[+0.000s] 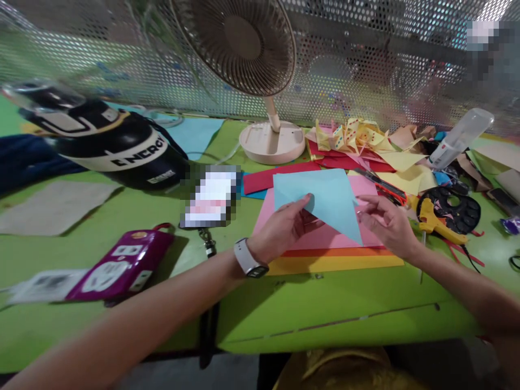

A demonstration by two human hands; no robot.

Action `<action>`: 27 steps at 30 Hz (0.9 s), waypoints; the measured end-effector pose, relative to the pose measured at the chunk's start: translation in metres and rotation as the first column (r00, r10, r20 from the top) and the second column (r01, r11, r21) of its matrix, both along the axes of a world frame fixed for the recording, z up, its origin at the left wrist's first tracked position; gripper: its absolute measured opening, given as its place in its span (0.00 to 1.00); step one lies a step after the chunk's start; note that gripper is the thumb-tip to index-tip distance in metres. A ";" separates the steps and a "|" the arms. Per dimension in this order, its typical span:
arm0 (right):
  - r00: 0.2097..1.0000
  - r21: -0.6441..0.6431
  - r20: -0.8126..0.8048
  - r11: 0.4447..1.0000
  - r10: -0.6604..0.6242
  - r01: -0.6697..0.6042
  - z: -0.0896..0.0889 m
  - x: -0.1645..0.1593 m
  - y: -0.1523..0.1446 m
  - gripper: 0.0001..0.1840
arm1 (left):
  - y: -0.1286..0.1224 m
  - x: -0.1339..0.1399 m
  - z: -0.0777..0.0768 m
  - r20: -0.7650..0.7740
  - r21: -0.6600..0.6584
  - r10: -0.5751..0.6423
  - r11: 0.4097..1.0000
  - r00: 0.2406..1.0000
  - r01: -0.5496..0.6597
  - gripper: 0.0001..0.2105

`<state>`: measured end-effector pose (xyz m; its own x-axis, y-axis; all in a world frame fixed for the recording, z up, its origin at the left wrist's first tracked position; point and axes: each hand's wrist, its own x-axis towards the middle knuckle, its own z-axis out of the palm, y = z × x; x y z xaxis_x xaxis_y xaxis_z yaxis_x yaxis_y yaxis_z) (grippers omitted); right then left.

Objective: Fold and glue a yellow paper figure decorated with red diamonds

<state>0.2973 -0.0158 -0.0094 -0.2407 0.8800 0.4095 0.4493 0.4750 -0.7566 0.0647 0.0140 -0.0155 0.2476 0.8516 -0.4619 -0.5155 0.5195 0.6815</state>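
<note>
My left hand (290,222), with a pale watch (247,260) on its wrist, grips a light blue sheet of paper (320,192) by its lower left side. The thumb lies on top and the fingers go underneath. One corner of the sheet points down toward me. At the sheet's right edge is my right hand (382,222), its fingers bent but apart, with nothing visible held in them. Whether its fingertips touch the paper I cannot tell. Pink paper (300,241) lies below the blue sheet, over an orange-yellow sheet (337,264).
A fan (272,143) stands behind the paper. Leftward are a black bottle (122,146), a phone (211,197) and a purple pouch (125,262). Rightward lie a cutter knife (382,187), a yellow glue gun (439,225), a black palette (463,208) and paper scraps (353,138).
</note>
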 end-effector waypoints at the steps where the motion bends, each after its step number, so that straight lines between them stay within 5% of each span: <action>1: 0.994 0.153 0.112 0.988 -0.017 0.000 0.002 0.004 0.002 0.19 | 0.002 -0.001 -0.001 -0.003 0.002 0.012 1.000 1.000 -0.012 0.07; 4: 0.864 0.436 0.502 0.871 -0.029 -0.225 0.009 0.013 0.007 0.28 | 0.003 -0.005 -0.005 -0.006 0.009 -0.019 1.000 1.000 0.019 0.05; 7: 0.642 0.356 0.767 0.819 0.019 -0.449 0.008 0.012 0.006 0.30 | 0.001 -0.007 -0.010 -0.004 0.037 -0.102 0.994 0.995 0.102 0.03; 9: 0.582 0.337 0.813 0.793 0.028 -0.508 0.003 0.009 0.003 0.28 | -0.001 -0.006 -0.013 0.000 0.064 -0.159 0.985 0.987 0.158 0.06; 12: 0.692 0.400 0.721 0.793 0.036 -0.459 -0.004 0.007 0.003 0.26 | -0.003 -0.007 -0.013 0.051 0.089 -0.256 0.964 0.965 0.251 0.09; 17: 0.950 0.291 0.310 0.954 -0.023 -0.071 0.001 0.009 0.009 0.22 | -0.004 -0.013 -0.012 0.100 0.199 -0.381 0.913 0.919 0.357 0.18; 23: 0.985 0.236 0.173 0.971 -0.013 -0.029 0.009 0.004 0.008 0.17 | -0.007 -0.012 -0.013 -0.055 0.256 -0.340 0.904 0.939 0.342 0.31; 27: 0.990 0.226 0.138 0.973 0.012 -0.043 0.007 0.003 0.008 0.16 | -0.010 -0.011 -0.013 -0.153 0.290 -0.301 0.897 0.941 0.334 0.27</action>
<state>0.3001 -0.0081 -0.0021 -0.3300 0.7593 0.5608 0.5238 0.6416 -0.5604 0.0540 0.0045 -0.0287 0.4942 0.8392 -0.2268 -0.2780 0.3998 0.8734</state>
